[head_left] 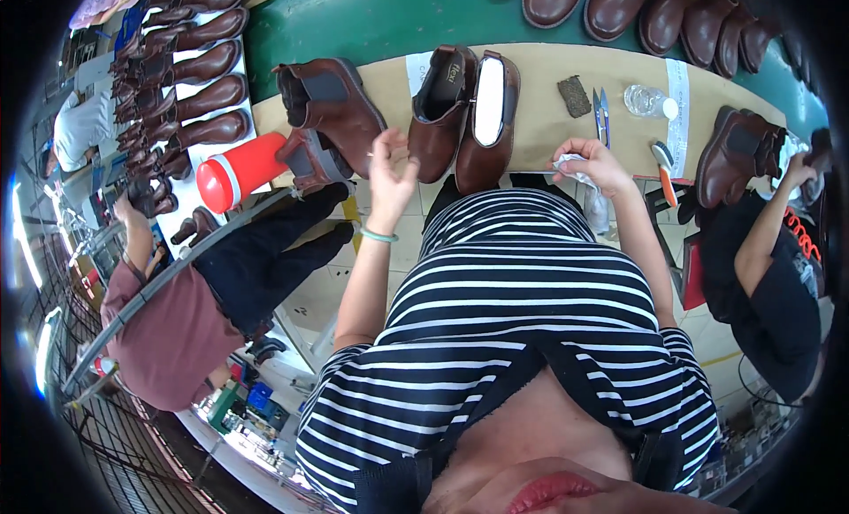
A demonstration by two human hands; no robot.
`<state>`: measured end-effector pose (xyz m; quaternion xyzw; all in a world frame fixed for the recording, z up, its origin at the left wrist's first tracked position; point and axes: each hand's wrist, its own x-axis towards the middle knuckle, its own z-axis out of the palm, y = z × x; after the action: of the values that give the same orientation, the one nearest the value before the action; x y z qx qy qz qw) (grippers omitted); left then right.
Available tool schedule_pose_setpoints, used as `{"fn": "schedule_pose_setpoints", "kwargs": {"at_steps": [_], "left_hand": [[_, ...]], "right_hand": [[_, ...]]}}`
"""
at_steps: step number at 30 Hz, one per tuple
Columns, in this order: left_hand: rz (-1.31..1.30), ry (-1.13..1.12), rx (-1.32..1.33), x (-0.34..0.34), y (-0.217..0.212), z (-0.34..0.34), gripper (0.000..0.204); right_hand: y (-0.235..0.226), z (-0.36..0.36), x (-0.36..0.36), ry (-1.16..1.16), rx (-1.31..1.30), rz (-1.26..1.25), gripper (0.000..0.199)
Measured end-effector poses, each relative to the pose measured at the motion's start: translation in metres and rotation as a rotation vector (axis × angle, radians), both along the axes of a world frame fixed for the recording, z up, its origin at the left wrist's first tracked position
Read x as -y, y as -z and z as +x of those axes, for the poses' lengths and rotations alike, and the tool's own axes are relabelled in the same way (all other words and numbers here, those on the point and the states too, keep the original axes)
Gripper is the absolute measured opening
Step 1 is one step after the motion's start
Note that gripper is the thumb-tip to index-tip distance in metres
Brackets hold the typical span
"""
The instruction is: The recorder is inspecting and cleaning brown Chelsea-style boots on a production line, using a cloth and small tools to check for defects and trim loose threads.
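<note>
My left hand (pixel 392 180) is raised in front of the boots with nothing in it, its thumb and fingers apart. Close to its fingertips is a brown ankle boot (pixel 340 103) with dark elastic sides. Just right of the hand, a pair stands on the tan work surface: an open-topped brown boot (pixel 433 143) and another brown boot (pixel 482 165) with a white insert in its opening. My right hand (pixel 601 167) pinches a crumpled white cloth (pixel 570 164) near the table's front edge; whether it is fabric or paper cannot be made out.
Behind my right hand lie a dark brown block (pixel 574 97), blue-handled snips (pixel 602 116), a clear bottle (pixel 650 101) and an orange-handled brush (pixel 665 174). A red cylinder (pixel 239 172) sits at left. Boots line the green belt (pixel 371 19). Co-workers stand on both sides.
</note>
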<state>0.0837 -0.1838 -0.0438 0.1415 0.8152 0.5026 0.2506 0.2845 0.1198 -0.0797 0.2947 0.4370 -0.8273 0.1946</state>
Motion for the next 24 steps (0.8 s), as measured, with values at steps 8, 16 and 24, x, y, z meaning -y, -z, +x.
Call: {"fn": "schedule_pose_setpoints", "kwargs": {"at_steps": [8, 16, 24], "left_hand": [[-0.434, 0.089, -0.28, 0.007, 0.052, 0.028, 0.115], [-0.385, 0.061, -0.115, 0.0, 0.045, 0.018, 0.127], [-0.22, 0.013, 0.026, -0.003, 0.035, 0.009, 0.118]], "right_hand": [[0.035, -0.014, 0.031, -0.132, 0.155, 0.008, 0.051], [0.048, -0.03, 0.055, -0.065, 0.218, -0.269, 0.065], [0.012, -0.033, 0.036, -0.044, 0.151, -0.28, 0.063]]}}
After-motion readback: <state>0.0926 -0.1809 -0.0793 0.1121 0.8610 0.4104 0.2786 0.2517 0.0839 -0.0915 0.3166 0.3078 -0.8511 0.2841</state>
